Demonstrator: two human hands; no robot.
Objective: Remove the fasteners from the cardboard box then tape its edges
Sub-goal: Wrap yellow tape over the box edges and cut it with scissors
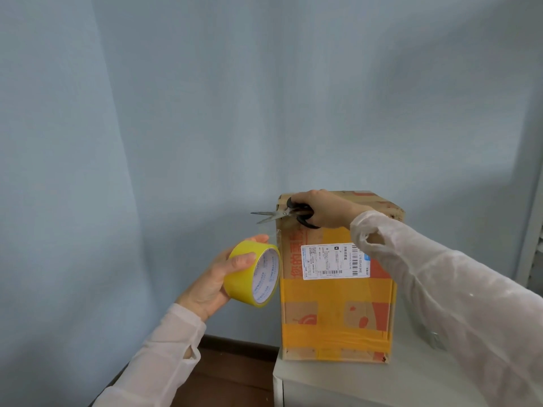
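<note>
Standing upright at the left front corner of the white cabinet [382, 380], the cardboard box [338, 304] faces the person. Right hand [320, 208] grips open-bladed scissors [282, 214] at its top-left edge; left hand [217, 277] curls round the yellow tape roll [252, 277] beside it.

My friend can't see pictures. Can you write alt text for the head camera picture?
A person's right hand holds open scissors at the top corner of a cardboard box, while the left hand holds a yellow tape roll.
</note>
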